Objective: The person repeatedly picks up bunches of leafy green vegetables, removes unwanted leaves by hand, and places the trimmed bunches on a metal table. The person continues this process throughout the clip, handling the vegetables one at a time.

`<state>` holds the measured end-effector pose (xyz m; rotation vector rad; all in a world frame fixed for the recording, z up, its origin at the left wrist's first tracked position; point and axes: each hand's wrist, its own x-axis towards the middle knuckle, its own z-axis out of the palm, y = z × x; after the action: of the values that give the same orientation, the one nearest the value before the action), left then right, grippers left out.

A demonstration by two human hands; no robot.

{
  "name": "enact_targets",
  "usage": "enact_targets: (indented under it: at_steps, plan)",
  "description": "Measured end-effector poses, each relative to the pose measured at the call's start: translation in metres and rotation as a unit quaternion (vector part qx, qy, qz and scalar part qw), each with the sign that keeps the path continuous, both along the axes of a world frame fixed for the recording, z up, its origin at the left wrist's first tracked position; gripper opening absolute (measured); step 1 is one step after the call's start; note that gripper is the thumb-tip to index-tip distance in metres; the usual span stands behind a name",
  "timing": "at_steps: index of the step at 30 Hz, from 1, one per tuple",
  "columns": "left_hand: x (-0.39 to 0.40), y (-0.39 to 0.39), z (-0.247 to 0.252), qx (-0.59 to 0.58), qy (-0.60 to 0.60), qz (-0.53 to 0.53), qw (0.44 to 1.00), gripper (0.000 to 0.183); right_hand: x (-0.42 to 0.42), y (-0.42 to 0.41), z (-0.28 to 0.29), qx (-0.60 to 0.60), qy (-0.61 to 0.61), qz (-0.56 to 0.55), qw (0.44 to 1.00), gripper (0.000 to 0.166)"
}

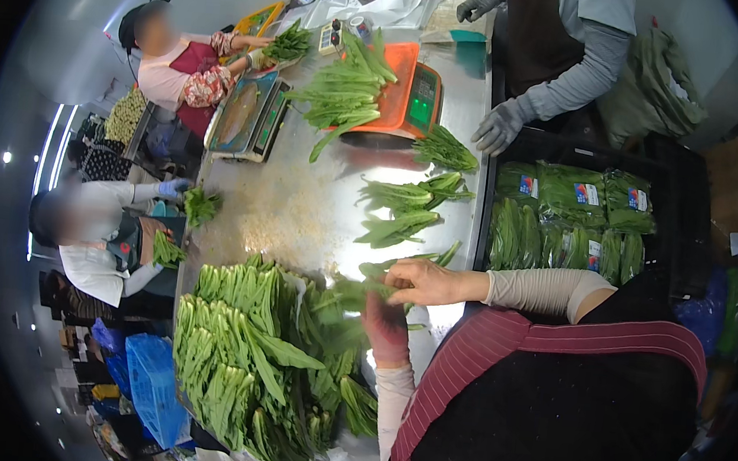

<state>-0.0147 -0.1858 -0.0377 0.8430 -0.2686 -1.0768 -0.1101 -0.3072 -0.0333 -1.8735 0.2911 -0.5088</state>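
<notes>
Blurred leafy greens (pixel 345 300) are in my left hand (pixel 387 329), low over the near side of the metal table (pixel 343 222). My right hand (pixel 423 281) reaches across with bent fingers at the top of these greens, meeting my left fingertips. Whether the right fingers pinch a leaf is hard to tell. A large pile of long-leaf lettuce (pixel 236 343) lies beyond my left hand, its cut stems mostly facing away from me. To the right of my hands, small bunches (pixel 398 227) lie in a row along the near edge.
An orange scale (pixel 396 96) carries a heap of greens (pixel 351 86). Another scale (pixel 248 114) stands at the far edge. A black crate (pixel 577 146) of bagged greens (pixel 570 194) sits beside me. One gloved co-worker's hand (pixel 500 127) hovers near it; two people work across the table.
</notes>
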Motion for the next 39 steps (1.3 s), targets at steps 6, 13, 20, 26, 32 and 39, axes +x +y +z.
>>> enact_targets:
  at_steps: [6, 13, 20, 26, 32, 39]
  plan:
    - [-0.006, 0.001, -0.004, 0.091, -0.168, 0.083, 0.978, 0.036, -0.002, 0.002, -0.003, 0.15, 0.121, -0.021, 0.981, 0.019]
    - [-0.008, 0.0, -0.014, 0.004, 0.076, 0.12, 0.99, 0.031, 0.008, 0.01, -0.023, 0.414, 0.067, -0.1, 0.902, 0.024]
    - [-0.009, 0.004, -0.003, 0.037, -0.081, 0.191, 0.977, 0.024, 0.004, -0.003, -0.057, 0.505, 0.041, -0.172, 0.845, 0.015]
    - [-0.004, 0.012, 0.01, 0.004, 0.115, 0.171, 0.979, 0.023, -0.018, -0.049, -0.056, -0.143, 0.219, -0.111, 0.959, 0.035]
    - [-0.009, 0.012, -0.034, 0.016, 0.11, 0.092, 0.99, 0.032, -0.01, -0.111, -0.109, -0.312, 0.276, -0.209, 0.885, 0.025]
    - [-0.001, 0.016, -0.039, 0.037, 0.204, 0.091, 0.974, 0.028, -0.001, -0.064, -0.056, 0.359, 0.105, -0.134, 0.918, 0.021]
